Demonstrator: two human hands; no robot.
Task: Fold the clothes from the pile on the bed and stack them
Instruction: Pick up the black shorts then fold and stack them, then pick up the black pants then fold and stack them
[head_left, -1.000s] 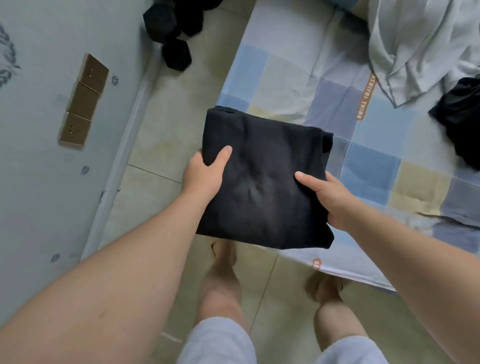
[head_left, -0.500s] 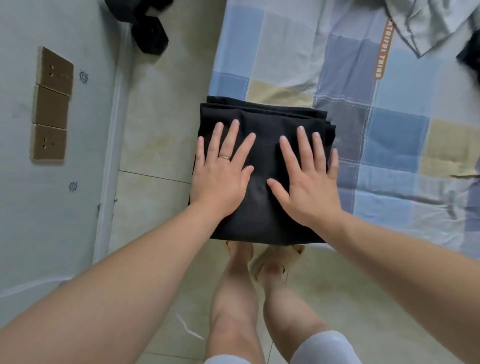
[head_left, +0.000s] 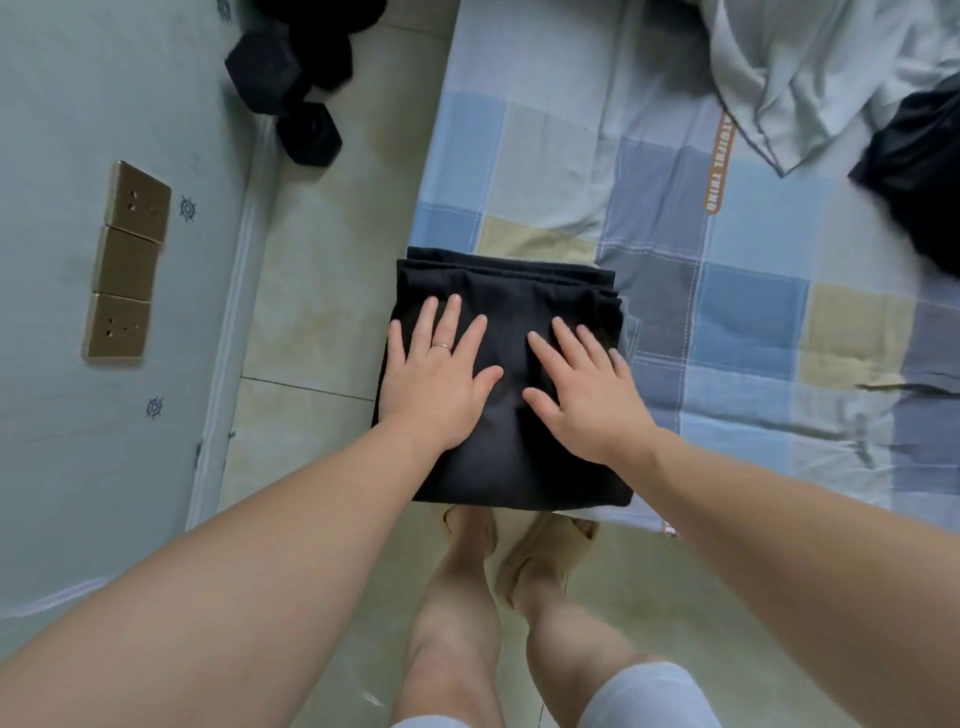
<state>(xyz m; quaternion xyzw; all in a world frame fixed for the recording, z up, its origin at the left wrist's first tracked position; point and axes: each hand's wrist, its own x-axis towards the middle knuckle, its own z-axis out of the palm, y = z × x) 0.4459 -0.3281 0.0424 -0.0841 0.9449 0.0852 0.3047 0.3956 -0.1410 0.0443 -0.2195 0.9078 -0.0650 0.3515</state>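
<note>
A stack of folded black clothes (head_left: 509, 291) lies on the near left corner of the bed (head_left: 753, 322), which has a checked blue, beige and grey sheet. My left hand (head_left: 439, 374) presses flat on the stack's left half, fingers straight and spread, a ring on one finger. My right hand (head_left: 584, 387) lies flat on the right half, fingers straight. At the far right of the bed sit the unfolded clothes: a crumpled white garment (head_left: 810, 73) and a black garment (head_left: 919, 171) beside it.
Black dumbbells (head_left: 296, 88) lie on the tiled floor (head_left: 332, 260) at the top left by the wall. Brass-coloured wall sockets (head_left: 127, 260) are on the left wall. My legs and sandalled feet (head_left: 540, 551) stand at the bed's near edge.
A second ago both hands held the folded black garment in the air at its sides. It was set on the stack, and both hands now press flat on top.
</note>
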